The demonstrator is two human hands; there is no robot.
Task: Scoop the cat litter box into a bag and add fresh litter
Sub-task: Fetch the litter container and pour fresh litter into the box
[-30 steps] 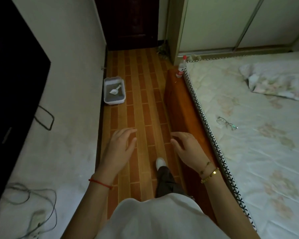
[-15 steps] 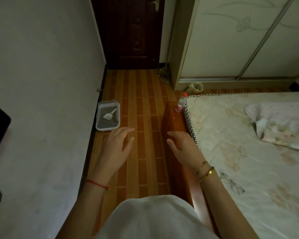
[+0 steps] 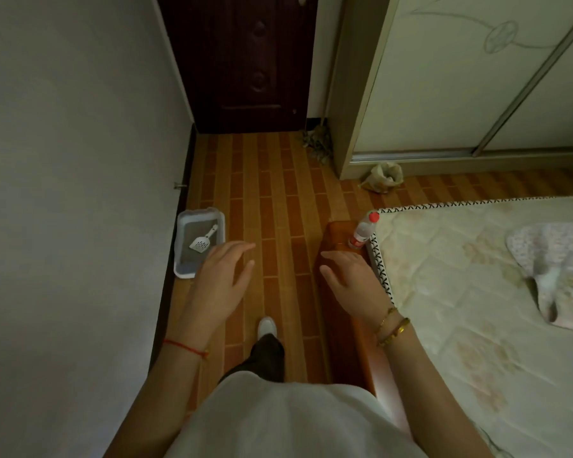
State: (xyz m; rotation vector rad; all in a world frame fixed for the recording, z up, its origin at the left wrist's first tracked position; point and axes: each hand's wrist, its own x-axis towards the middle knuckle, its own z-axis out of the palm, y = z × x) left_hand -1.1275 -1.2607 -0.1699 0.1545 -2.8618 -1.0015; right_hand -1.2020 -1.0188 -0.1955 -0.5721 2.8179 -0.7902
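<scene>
A white litter box (image 3: pixel 182 246) with grey litter sits on the floor against the left wall. A white slotted scoop (image 3: pixel 201 241) lies inside it. My left hand (image 3: pixel 220 279) hovers in the air with relaxed fingers, its fingertips overlapping the box's near right corner in view. My right hand (image 3: pixel 351 279) is held out over the wooden bed frame, fingers loose, holding nothing. A crumpled pale plastic bag (image 3: pixel 382 176) lies on the floor by the wardrobe corner.
A narrow strip of brick-pattern floor (image 3: pixel 278 193) runs between the left wall and the bed (image 3: pixel 477 309). A plastic bottle with a red cap (image 3: pixel 363 231) stands on the bed frame's corner. A dark door (image 3: pixel 245 61) closes the far end; a wardrobe (image 3: pixel 460 77) stands at right.
I have walked forward along the floor. The litter box has come closer to my left hand. The bag by the wardrobe has come into view. Both hands stay empty.
</scene>
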